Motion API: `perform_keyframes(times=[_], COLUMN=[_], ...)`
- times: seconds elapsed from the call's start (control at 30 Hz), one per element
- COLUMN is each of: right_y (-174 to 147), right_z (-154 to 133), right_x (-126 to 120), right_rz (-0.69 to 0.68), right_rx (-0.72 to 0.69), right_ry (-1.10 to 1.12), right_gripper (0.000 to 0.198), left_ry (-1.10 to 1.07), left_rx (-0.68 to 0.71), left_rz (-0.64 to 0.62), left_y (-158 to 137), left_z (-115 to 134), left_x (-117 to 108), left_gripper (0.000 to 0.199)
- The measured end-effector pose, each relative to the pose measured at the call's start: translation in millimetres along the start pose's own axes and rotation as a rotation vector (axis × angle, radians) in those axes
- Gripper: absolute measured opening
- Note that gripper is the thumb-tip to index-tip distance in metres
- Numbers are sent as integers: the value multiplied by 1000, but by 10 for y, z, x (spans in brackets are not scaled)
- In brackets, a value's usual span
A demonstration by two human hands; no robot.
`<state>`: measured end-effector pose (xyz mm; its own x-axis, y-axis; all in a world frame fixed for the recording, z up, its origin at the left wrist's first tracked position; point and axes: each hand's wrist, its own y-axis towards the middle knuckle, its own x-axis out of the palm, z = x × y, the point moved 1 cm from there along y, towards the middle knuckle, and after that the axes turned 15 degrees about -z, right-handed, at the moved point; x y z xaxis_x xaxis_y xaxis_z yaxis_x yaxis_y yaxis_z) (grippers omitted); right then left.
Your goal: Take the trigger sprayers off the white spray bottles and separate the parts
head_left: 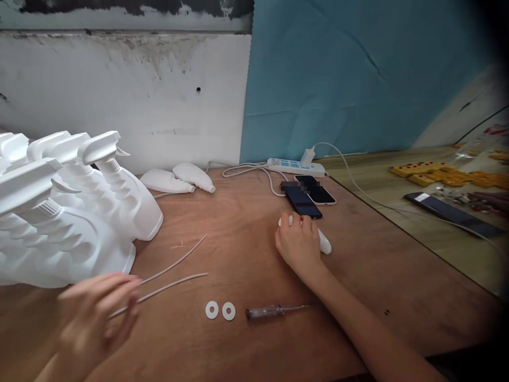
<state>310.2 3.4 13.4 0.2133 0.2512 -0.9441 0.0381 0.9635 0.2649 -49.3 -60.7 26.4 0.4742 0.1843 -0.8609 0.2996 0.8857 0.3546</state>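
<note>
Evidently the right hand lies curled over a small white plastic spray-trigger piece on the brown wooden table, just at 6 o'clock of two dark phones. Its fingers are closed over the piece, whose white ends poke out at 10 and 3 o'clock of the knuckles. The piece looks light, hard and smooth, likely a bit slippery; pinching it across its narrow body, not at the rounded tip, should hold best.

The left hand hovers half open and blurred, holding nothing that I can see, its fingertips next to two thin white dip tubes. These look bendy and would flex if lifted by one end.

At 9 o'clock stand white plastic spray bottles. Two white ring washers and a clear-handled screwdriver lie near the table's front.
</note>
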Motion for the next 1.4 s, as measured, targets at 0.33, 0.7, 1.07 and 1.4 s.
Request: perform_keyframes(times=[0.33, 0.7, 1.07, 1.4], right_y=[-4, -417, -480, -452], right_z=[-232, -750, -829, -758], right_x=[98, -92, -181, -113], right_rz=[-119, -208, -376, -644], right_rx=[-316, -840, -784, -705], right_ry=[117, 1097, 1270, 1489], right_gripper=[29, 30, 31, 26], left_ry=[11, -502, -735, -594], left_rx=[576, 352, 110, 378], left_rz=[-587, -442, -432, -372], left_y=[421, 434, 399, 385], left_z=[607, 415, 462, 496], left_x=[623, 704, 767, 728], left_gripper=[13, 7, 19, 15])
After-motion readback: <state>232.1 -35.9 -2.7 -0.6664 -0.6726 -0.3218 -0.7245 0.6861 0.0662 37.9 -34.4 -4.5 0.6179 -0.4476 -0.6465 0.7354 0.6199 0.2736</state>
